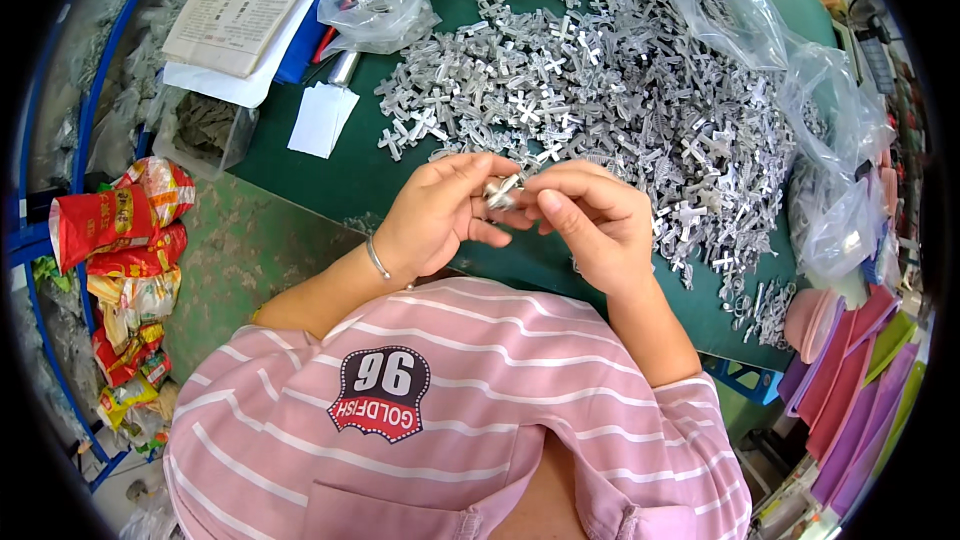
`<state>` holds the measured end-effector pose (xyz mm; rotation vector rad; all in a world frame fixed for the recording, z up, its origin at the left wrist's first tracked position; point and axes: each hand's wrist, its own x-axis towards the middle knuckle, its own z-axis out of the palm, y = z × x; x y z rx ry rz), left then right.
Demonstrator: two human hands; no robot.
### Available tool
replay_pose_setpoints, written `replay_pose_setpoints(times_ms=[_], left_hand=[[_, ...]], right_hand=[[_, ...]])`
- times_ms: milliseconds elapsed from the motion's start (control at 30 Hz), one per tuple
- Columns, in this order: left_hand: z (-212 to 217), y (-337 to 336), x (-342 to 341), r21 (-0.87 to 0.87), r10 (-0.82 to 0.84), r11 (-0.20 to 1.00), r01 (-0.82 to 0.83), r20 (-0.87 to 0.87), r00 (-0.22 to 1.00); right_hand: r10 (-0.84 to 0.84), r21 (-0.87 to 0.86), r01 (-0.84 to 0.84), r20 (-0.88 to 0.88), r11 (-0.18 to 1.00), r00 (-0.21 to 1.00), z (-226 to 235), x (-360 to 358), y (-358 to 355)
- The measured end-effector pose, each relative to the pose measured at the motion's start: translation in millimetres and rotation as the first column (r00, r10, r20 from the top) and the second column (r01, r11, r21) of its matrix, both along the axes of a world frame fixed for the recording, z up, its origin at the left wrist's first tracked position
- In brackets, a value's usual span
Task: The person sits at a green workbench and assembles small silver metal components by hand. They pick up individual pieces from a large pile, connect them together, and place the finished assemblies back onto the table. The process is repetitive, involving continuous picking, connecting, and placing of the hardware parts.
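Both hands meet above the green table's (330, 180) near edge — the left hand (440, 215) and right hand (590, 220) pinch one small metal piece (503, 190) between their fingertips. Behind them lies the heap of silver crosses (600, 80) — plastic bags (820, 140) alongside.

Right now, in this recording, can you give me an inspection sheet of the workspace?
Surface: green table, mostly covered at the far and right side.
Job's things: small silver part pinched between both hands; big heap of silver cross-shaped parts beyond them.
Clutter: clear bags, white paper slips, printed sheet, clear box, pink and purple trays at the right.
Grippers: left hand and right hand both closed on the part, above the table's near edge.
Cables: nothing seen.
Surroundings: red and yellow snack packets on the floor at the left, blue frame.
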<state>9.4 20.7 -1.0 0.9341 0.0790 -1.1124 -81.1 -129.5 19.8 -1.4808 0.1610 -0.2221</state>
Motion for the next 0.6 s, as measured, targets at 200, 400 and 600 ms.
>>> replay_pose_setpoints(times_ms=[200,400,600], left_hand=[[-9.1,10.0,4.9,-0.054,0.140,0.989,-0.139,0.002,0.990],[-8.4,8.1,-1.6,0.044,0.081,0.995,-0.094,0.239,0.968],[-7.9,4.4,-5.0,0.129,-0.052,0.992,0.010,0.332,0.942]], right_hand=[[-0.106,-0.675,0.069,-0.014,0.735,0.994,-22.4,13.0,-12.1],[-0.090,-0.628,0.027,-0.069,0.778,0.994,-29.9,18.0,-2.3],[-0.032,-0.362,0.025,-0.013,0.932,0.999,-23.8,8.3,-0.4]])
